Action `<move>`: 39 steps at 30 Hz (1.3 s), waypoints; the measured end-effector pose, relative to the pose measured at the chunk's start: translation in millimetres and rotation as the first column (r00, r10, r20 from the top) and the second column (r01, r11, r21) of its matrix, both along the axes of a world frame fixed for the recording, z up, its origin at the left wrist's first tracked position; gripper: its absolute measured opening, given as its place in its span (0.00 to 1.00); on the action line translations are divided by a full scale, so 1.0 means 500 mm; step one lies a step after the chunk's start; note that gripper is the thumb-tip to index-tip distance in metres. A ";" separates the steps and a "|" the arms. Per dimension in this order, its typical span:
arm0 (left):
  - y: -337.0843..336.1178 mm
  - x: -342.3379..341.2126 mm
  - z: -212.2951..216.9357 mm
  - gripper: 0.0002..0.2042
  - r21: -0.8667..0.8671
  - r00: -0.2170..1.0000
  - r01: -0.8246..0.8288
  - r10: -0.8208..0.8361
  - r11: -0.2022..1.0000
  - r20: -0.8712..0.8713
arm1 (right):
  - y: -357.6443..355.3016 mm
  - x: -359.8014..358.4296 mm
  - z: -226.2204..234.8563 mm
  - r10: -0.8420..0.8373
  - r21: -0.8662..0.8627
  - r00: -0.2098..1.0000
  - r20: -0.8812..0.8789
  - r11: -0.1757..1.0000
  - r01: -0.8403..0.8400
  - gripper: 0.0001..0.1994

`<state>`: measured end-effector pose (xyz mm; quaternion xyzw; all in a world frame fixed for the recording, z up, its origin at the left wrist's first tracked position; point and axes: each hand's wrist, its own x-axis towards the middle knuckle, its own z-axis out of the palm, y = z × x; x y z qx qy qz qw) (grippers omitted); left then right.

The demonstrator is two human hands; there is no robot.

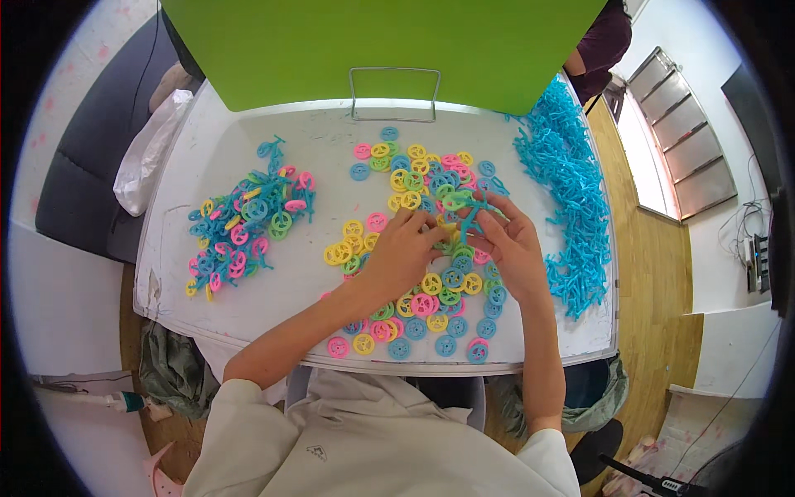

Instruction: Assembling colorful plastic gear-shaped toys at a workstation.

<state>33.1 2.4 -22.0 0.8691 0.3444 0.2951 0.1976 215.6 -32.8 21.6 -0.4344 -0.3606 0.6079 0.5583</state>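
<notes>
Small plastic spoked wheels (424, 305) in pink, yellow, green and blue lie scattered over the middle of the white table. My left hand (399, 253) is over them with its fingers bent and pinched; whatever is between its fingertips is hidden. Close by on the right, my right hand (507, 240) grips a thin blue plastic piece (469, 219) between thumb and fingers. On the left side is a heap of blue pieces with coloured wheels on them (240, 219). A long pile of loose blue plastic pieces (571, 195) runs down the right side.
A bright green panel (381, 50) with a wire handle (394, 69) stands along the table's far edge. A white plastic bag (149, 157) hangs at the left edge. Dark green bags (174, 364) sit below the near edge. Part of another person (600, 50) shows at the far right.
</notes>
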 end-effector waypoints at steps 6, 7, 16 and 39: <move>0.006 -0.008 0.000 0.14 0.048 1.000 0.022 -0.023 0.999 0.020 | -0.003 -0.006 -0.008 -0.066 0.094 0.984 0.163 0.994 0.051 0.19; 0.008 -0.014 0.006 0.13 -0.093 1.000 0.009 -0.007 0.996 0.027 | -0.002 -0.005 -0.012 -0.064 0.094 0.984 0.164 0.994 0.049 0.19; 0.010 -0.024 0.061 0.09 -0.719 0.850 0.215 0.236 0.661 0.471 | 0.000 -0.024 -0.030 -0.314 0.211 0.886 0.340 0.944 0.254 0.16; 0.038 -0.046 0.079 0.12 -0.827 0.887 0.258 0.218 0.499 0.408 | 0.001 -0.017 -0.025 -0.355 0.532 0.633 0.688 0.840 -0.108 0.10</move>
